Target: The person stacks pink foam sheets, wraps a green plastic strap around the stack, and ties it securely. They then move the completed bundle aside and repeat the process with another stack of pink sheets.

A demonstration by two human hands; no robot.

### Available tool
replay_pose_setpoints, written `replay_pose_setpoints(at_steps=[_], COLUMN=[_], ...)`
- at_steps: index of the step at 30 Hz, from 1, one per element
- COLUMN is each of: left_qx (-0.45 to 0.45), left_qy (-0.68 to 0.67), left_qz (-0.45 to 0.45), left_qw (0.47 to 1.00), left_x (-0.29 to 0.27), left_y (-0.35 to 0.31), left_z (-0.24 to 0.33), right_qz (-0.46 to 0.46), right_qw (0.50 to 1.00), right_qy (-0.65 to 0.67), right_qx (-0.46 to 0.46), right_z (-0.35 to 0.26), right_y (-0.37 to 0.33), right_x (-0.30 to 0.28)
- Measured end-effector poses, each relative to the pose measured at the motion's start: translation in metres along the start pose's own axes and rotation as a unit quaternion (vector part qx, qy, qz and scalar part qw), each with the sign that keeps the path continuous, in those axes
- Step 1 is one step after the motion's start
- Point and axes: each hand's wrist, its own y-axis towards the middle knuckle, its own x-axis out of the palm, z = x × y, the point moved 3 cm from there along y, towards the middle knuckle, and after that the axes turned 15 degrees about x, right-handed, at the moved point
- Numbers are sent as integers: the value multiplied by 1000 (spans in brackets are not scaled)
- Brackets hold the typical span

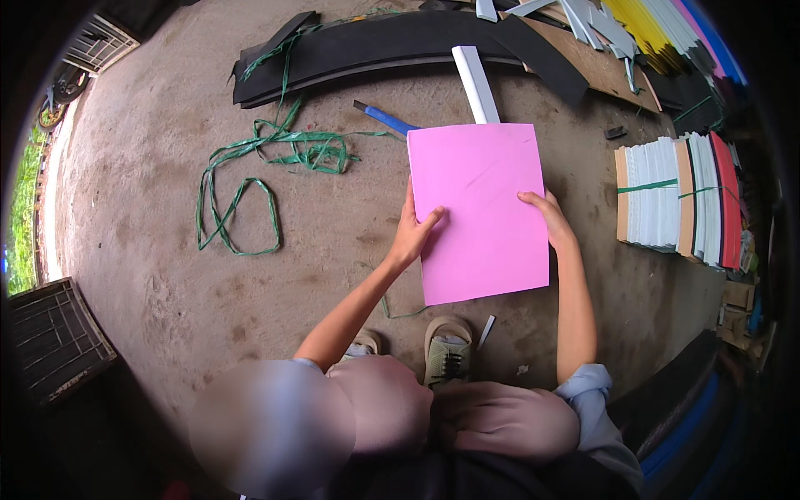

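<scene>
A pink rectangular sheet or stack of sheets point(483, 225) is held up in front of my knees, its broad face toward me. My left hand point(413, 232) grips its left edge, thumb on the face and fingers behind. On the right edge, my right hand point(550, 218) holds it the same way; the fingers of both hands are mostly hidden. Beyond the pink piece's top edge a white bar point(477, 83) sticks out, its lower end covered. The blue handle of a blade-like tool point(387, 120) shows past the upper left corner, partly hidden.
Tangled green plastic twine point(275, 150) lies on the concrete floor to the left. Long black sheets point(358, 54) stretch across the far side. At the right stands a tied bundle of white, tan and red sheets point(658, 196). Coloured sheets and white offcuts point(612, 33) pile up at far right.
</scene>
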Motion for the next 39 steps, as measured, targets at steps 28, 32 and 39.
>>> replay_pose_setpoints(at_steps=[28, 32, 39], left_qx=[31, 139, 214], left_qy=[625, 609, 402], left_qz=[183, 190, 5], left_qw=[758, 758, 890], left_x=[-261, -261, -208], left_y=[-122, -111, -121], left_z=[44, 53, 98], right_qz=[-40, -251, -331], right_qw=[758, 883, 915], right_qy=[-539, -389, 183], right_qx=[-365, -83, 139], right_z=[-17, 29, -31], right_y=[1, 33, 0], right_x=[295, 345, 366])
